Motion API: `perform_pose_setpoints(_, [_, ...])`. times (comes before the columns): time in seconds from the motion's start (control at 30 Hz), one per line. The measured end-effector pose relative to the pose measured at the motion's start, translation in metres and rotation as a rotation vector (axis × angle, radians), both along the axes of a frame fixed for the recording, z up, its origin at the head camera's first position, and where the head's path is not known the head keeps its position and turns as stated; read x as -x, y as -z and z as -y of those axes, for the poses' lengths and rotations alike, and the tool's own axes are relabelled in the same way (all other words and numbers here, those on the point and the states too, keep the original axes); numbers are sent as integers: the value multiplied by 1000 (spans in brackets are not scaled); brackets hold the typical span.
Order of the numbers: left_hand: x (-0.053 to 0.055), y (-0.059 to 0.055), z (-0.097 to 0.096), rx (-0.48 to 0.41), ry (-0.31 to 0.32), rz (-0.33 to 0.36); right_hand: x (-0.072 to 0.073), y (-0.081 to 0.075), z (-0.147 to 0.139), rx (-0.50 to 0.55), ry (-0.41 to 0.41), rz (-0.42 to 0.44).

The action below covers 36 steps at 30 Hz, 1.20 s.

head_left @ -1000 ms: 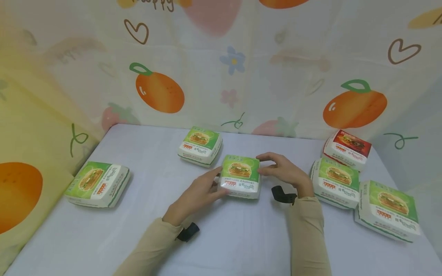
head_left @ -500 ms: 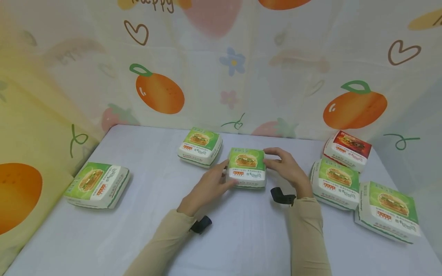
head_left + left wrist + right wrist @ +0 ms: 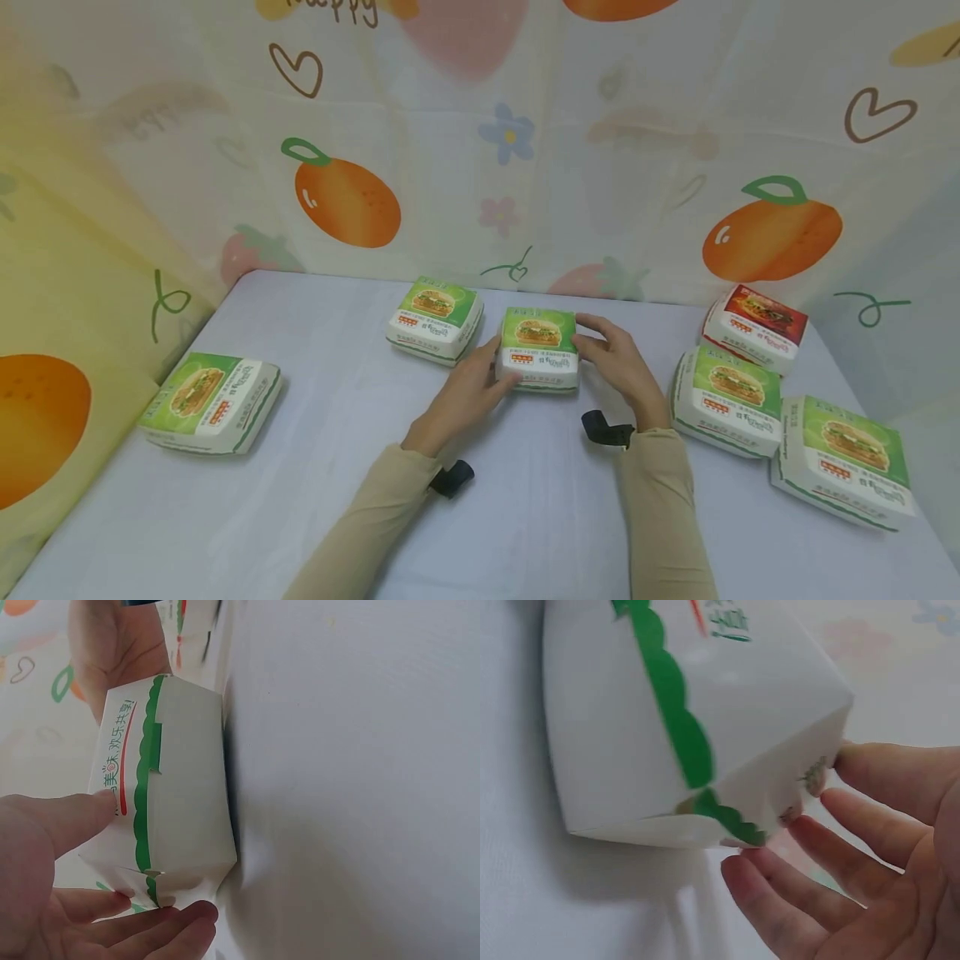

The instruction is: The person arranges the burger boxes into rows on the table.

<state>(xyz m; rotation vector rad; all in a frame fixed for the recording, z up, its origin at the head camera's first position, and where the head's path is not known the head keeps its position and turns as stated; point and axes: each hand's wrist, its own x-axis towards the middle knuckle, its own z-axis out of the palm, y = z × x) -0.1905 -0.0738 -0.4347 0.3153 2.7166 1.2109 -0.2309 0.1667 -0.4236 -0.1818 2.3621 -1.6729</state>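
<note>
Near the table's middle is a green-and-white burger box [image 3: 538,346], lid upward, with a hand at either side. My left hand [image 3: 463,396] holds its near left corner, thumb on the front face and fingers along the left side, as the left wrist view confirms. From the right, my right hand [image 3: 618,360] grips the box with its fingertips; the index finger reaches toward the back corner. In the right wrist view, fingertips [image 3: 742,881] of this hand meet the box's side. The box's base lies close over the white cloth.
Another green burger box [image 3: 437,321] stands just behind and left of the held one. One more green box [image 3: 212,402] lies at the far left. At the right, a red-topped box [image 3: 756,327] and two green boxes [image 3: 727,400] form a row. A printed curtain [image 3: 600,142] hangs behind.
Between both hands, the burger box has moved back and to the right, coming level with the box behind. My left arm followed it; the right hand shifted slightly back. Other boxes stayed put.
</note>
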Motion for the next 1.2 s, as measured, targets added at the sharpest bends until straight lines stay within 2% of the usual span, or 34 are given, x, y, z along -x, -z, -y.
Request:
perform_pose_setpoints(0.27, [9,3,-7,-19,-11,-19,3,4,-3,-9,46,-3])
perform_pose_setpoints(0.47, [15,6,-11,-29,-19,-41,0,1,-6,-76,-7,79])
perform_pose_setpoints(0.63, [20,7,-14,-27,-38,-10,-2,0,-7,-109,-48,123])
perform_pose_setpoints(0.87, [24,8,-15,-53,-32,-9,-1,3,-6,-64,-33,97])
perform_pose_setpoints(1.2, [28,12,-15,-76,-56,-1,2,5,-7,-67,-41,45])
